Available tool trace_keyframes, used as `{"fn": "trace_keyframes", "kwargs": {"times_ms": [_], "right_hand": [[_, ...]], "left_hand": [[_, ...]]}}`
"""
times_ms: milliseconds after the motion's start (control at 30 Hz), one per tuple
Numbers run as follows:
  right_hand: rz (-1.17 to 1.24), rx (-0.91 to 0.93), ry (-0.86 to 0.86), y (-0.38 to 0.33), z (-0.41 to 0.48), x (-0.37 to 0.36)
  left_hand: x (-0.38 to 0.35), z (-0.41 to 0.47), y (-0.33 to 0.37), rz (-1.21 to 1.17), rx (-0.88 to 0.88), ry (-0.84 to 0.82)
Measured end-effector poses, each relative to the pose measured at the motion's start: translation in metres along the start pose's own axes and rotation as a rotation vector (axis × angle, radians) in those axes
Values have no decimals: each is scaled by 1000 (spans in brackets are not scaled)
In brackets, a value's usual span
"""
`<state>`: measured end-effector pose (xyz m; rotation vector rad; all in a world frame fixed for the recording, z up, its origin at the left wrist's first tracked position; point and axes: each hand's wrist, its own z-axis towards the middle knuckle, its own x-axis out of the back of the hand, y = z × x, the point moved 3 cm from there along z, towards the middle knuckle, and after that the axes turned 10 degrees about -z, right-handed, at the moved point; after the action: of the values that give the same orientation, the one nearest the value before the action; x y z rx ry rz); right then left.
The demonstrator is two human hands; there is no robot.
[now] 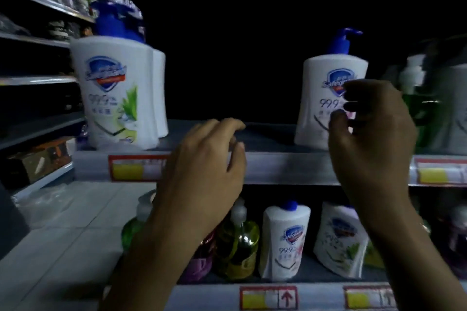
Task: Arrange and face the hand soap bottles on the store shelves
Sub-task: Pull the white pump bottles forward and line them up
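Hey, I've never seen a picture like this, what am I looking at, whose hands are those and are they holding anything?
This is one picture from a wide-angle camera worn on a person's head, looking forward and down, so the two hands are the wearer's own. There is no machine here. The person stands at a store shelf of hand soap. The left hand hovers over the shelf edge, fingers curled, holding nothing. The right hand is raised in front of a white pump bottle with a blue pump, fingers half closed; it does not clearly grip it. To the left stand more white bottles, one behind another. The shelf below holds smaller soap bottles, white, yellow and green. Yellow price tags line the shelf edges.
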<state>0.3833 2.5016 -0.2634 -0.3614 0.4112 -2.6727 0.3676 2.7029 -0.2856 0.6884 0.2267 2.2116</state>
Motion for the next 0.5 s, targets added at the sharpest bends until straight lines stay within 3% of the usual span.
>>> {"fn": "trace_keyframes", "kwargs": {"times_ms": [67,133,267,367,500], "right_hand": [[-64,-95,-94,24,15,1],[-121,-158,-313,46,24,-3],[-118,-201,-655,70,34,-9],[-73,-225,-786,73,39,-17],[27,-262,-740,68,43,-24]], "left_hand": [[-14,21,13,-1,13,-19],[-30,40,27,33,9,-43],[-68,66,39,32,143,-296],[-85,66,39,36,241,-460],[-86,59,44,71,238,-421]]}}
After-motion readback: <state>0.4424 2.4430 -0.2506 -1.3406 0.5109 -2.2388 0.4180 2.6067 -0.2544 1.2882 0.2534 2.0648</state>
